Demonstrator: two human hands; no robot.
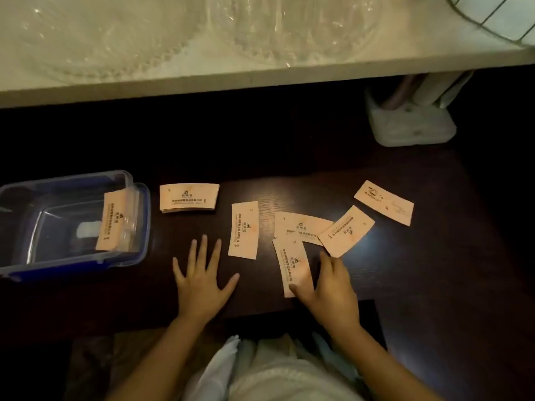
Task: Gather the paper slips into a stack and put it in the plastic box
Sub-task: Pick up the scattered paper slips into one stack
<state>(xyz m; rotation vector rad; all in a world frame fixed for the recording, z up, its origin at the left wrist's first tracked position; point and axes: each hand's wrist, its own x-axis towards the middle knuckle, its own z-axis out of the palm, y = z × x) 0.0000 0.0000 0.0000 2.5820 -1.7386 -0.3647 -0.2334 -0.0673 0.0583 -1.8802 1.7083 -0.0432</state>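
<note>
Several pale orange printed paper slips lie scattered on a dark table. A neat stack of slips (188, 197) sits just right of a clear plastic box (17, 192) with blue rim; one slip (112, 221) leans inside the box against its right wall. Loose slips lie at centre (243, 230), centre right (295, 225), (346, 231) and far right (383, 202). My right hand (330, 287) presses its fingertips on the near end of one slip (291, 261). My left hand (201, 280) rests flat on the table, fingers spread, holding nothing.
A pale shelf (260, 73) with clear plastic wrap overhangs the far side of the table. A white plastic holder (411, 125) stands at the back right. The table's near edge is just in front of my lap.
</note>
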